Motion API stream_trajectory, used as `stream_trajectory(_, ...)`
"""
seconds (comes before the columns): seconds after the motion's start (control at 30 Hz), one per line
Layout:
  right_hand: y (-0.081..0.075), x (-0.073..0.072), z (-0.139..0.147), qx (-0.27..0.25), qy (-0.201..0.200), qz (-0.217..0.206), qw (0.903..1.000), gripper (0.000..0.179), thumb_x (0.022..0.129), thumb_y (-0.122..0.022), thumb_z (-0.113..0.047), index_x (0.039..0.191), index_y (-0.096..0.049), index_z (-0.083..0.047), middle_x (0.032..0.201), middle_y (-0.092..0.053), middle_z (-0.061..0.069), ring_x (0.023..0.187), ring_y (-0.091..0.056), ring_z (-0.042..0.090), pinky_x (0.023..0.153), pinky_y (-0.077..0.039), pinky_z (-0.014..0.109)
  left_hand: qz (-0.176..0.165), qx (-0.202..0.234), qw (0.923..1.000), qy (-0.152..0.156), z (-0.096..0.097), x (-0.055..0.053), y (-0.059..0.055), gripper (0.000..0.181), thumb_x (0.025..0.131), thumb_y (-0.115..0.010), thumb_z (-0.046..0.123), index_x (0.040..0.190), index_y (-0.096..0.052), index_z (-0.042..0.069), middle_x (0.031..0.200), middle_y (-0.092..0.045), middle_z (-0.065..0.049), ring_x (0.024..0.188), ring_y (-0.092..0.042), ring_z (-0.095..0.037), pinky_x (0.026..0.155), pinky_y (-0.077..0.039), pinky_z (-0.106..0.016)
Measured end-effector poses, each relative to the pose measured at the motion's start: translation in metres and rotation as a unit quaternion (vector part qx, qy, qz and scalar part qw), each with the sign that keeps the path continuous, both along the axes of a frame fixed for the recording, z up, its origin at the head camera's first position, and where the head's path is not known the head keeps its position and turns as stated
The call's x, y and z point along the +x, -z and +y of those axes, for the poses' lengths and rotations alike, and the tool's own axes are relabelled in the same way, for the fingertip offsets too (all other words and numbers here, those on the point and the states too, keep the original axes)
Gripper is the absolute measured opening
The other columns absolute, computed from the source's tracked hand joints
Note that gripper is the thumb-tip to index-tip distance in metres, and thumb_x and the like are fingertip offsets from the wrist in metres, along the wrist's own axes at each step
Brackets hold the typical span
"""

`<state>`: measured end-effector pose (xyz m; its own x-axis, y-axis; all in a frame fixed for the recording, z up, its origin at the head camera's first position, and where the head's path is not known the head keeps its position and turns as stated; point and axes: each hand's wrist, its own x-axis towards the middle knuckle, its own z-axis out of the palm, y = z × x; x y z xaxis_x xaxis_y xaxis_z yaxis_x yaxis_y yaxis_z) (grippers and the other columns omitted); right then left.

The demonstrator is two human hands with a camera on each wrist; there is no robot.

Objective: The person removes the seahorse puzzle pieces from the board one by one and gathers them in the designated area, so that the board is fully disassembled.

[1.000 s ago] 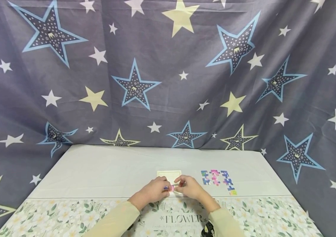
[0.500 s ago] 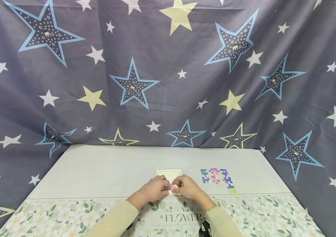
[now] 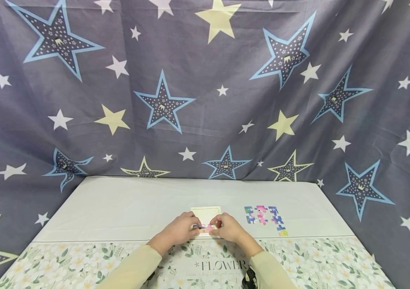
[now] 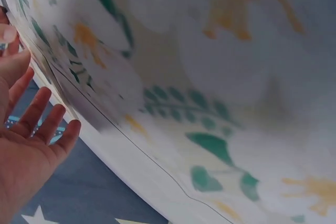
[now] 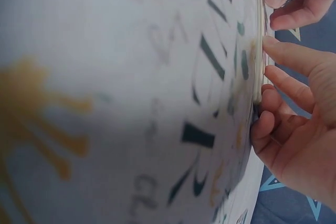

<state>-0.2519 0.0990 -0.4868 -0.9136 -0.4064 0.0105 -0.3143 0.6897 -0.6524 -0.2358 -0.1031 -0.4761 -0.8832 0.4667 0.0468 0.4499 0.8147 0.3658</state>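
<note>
A small cream puzzle tray [image 3: 206,210] lies on the white part of the table in the head view. Colourful joined puzzle pieces [image 3: 206,230], mostly pink, lie along its near side. My left hand [image 3: 180,229] has its thumb and forefinger around a dark blue puzzle piece [image 3: 196,226] at the tray's left side. Opposite it, my right hand [image 3: 231,228] touches the pieces at the tray's right side with thumb and forefinger; whether it pinches one is hidden. In the left wrist view, the other fingers [image 4: 52,121] of the left hand are spread.
Loose puzzle pieces [image 3: 262,214] in blue, pink and green lie to the right of the tray. A floral cloth [image 3: 100,263] with the word FLOWER covers the near table. A grey star-patterned curtain [image 3: 197,60] hangs behind and at both sides.
My left hand has drawn back a little to the left, with the blue piece between its fingers, uncovering more of the pink pieces. My right hand has come slightly closer to the pieces.
</note>
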Motion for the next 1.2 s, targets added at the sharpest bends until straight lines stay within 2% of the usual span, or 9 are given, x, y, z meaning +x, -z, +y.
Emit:
stream_trajectory(0.23, 0.0, -0.001, 0.0, -0.002, 0.007, -0.012, 0.9999, 0.026, 0.079, -0.074, -0.017, 0.102, -0.067, -0.005, 0.082, -0.053, 0.005, 0.069, -0.043, 0.014, 0.057, -0.036, 0.024, -0.003, -0.017, 0.9991, -0.04, -0.008, 0.0, 0.0, 0.018, 0.089, -0.062, 0.03, 0.102, -0.067, 0.017, 0.098, -0.055, 0.003, 0.091, -0.051, -0.014, 0.081, -0.05, -0.037)
stream_trajectory(0.4, 0.0, -0.001, -0.001, -0.003, 0.013, -0.013, 0.9998, 0.028, 0.078, -0.075, -0.018, 0.101, -0.067, -0.005, 0.082, -0.053, 0.005, 0.071, -0.044, 0.014, 0.059, -0.037, 0.024, -0.021, -0.02, 0.9979, -0.057, -0.01, -0.001, -0.001, 0.023, 0.088, -0.063, 0.033, 0.104, -0.066, 0.016, 0.098, -0.055, 0.002, 0.092, -0.052, -0.014, 0.087, -0.05, -0.038)
stream_trajectory(0.7, 0.001, 0.0, -0.002, -0.003, 0.016, -0.018, 0.9997, 0.028, 0.078, -0.075, -0.018, 0.101, -0.067, -0.006, 0.083, -0.053, 0.004, 0.072, -0.045, 0.014, 0.06, -0.039, 0.024, -0.031, -0.013, 0.9982, -0.049, -0.011, 0.0, 0.0, 0.026, 0.09, -0.061, 0.031, 0.109, -0.066, 0.015, 0.101, -0.056, 0.001, 0.096, -0.053, -0.016, 0.088, -0.05, -0.039)
stream_trajectory(0.9, 0.001, 0.0, -0.001, -0.004, 0.017, -0.017, 0.9997, 0.025, 0.077, -0.075, -0.018, 0.098, -0.068, -0.007, 0.084, -0.053, 0.004, 0.072, -0.045, 0.015, 0.06, -0.038, 0.024, -0.024, -0.005, 0.9988, -0.043, -0.011, 0.0, 0.002, 0.025, 0.09, -0.061, 0.031, 0.108, -0.068, 0.014, 0.101, -0.057, 0.001, 0.095, -0.053, -0.016, 0.086, -0.05, -0.039)
stream_trajectory(1.2, 0.001, 0.0, -0.002, -0.01, 0.028, -0.028, 0.9992, 0.023, 0.078, -0.075, -0.018, 0.097, -0.066, -0.01, 0.084, -0.052, 0.003, 0.073, -0.045, 0.015, 0.059, -0.038, 0.024, -0.026, -0.01, 0.9984, -0.05, -0.01, -0.001, 0.003, 0.026, 0.089, -0.062, 0.032, 0.109, -0.067, 0.016, 0.099, -0.056, 0.002, 0.092, -0.051, -0.014, 0.085, -0.051, -0.038)
